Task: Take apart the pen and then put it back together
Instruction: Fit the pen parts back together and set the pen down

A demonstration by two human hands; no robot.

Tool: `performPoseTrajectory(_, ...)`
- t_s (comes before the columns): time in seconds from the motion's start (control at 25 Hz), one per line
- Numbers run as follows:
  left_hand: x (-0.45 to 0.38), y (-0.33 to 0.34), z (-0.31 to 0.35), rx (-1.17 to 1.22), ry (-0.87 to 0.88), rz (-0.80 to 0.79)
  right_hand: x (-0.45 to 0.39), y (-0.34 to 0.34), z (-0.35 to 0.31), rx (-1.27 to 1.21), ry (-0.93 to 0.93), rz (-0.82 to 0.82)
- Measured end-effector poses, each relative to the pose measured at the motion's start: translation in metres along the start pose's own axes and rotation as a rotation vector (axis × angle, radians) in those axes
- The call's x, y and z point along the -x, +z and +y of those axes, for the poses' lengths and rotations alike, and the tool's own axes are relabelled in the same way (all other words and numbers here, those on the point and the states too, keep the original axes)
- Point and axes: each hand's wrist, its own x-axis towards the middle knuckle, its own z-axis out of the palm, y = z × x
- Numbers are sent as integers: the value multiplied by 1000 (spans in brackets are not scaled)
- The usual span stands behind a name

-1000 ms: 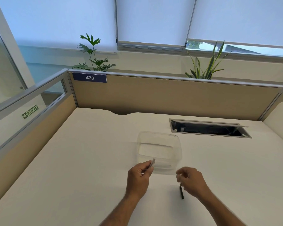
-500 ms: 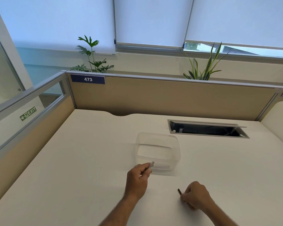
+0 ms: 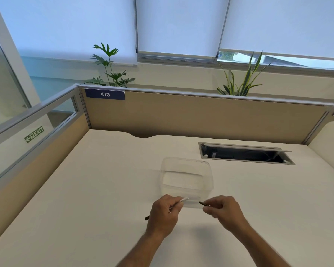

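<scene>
My left hand (image 3: pixel 165 214) grips a thin pen part: its pale, whitish end (image 3: pixel 184 200) points up and right, and a dark tip (image 3: pixel 147 218) sticks out behind the hand on the left. My right hand (image 3: pixel 223 211) pinches a short dark pen piece (image 3: pixel 203 203) whose free end points left toward the pale end. The two pieces are apart, with a small gap between them. Both hands hover just above the desk, in front of a clear plastic container (image 3: pixel 186 166).
The cream desk (image 3: pixel 104 189) is bounded by tan partitions at the back and left. An open cable hatch (image 3: pixel 245 153) lies at the back right. The clear container stands mid-desk, just beyond my hands. Two plants rise behind the partition.
My right hand went down to the desk, picked up the dark pen piece, and has now risen and moved left toward my left hand. My left hand stayed roughly in place.
</scene>
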Motion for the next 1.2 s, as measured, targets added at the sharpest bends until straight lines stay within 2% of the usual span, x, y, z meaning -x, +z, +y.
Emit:
performPoseTrajectory(0.12,1,-2,2,-63,31,-25,0,6,-10,43,-141,75)
performPoseTrajectory(0.36,4,-1,7,-137,85,-62,3,15,-12,13,-284,98)
performPoseTrajectory(0.8,6,2,6,-181,140,-53,-1,14,-6,140,-364,132)
performPoseTrajectory(1.2,8,5,3,-245,184,-90,2,14,-5,319,-462,64)
